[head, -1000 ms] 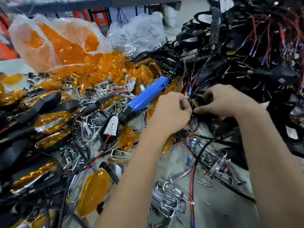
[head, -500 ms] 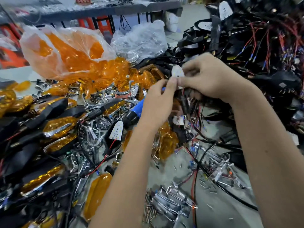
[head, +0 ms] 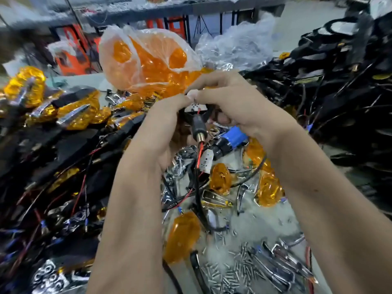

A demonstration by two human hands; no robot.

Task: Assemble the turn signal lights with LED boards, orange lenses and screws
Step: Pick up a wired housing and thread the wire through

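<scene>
Both hands hold one black turn signal housing (head: 199, 122) above the bench, its threaded stem and red and black wires hanging down. My left hand (head: 167, 124) grips the housing from the left. My right hand (head: 229, 98) pinches a white LED board (head: 196, 107) at the housing's open top, its fingertips meeting my left thumb. Loose orange lenses (head: 220, 177) lie on the bench below. A pile of small screws (head: 231, 270) sits near the front edge. A second white LED board (head: 206, 161) lies under the hands.
A blue electric screwdriver (head: 233, 137) lies behind my right wrist. A clear bag of orange lenses (head: 148, 60) stands at the back. Assembled lights (head: 70, 115) pile up at left, black wired housings (head: 339, 81) at right. Chrome trim pieces (head: 282, 264) litter the front.
Both hands have drawn the housing and LED board out of the right-hand pile and toward the middle of the bench. My view has swung left and down.
</scene>
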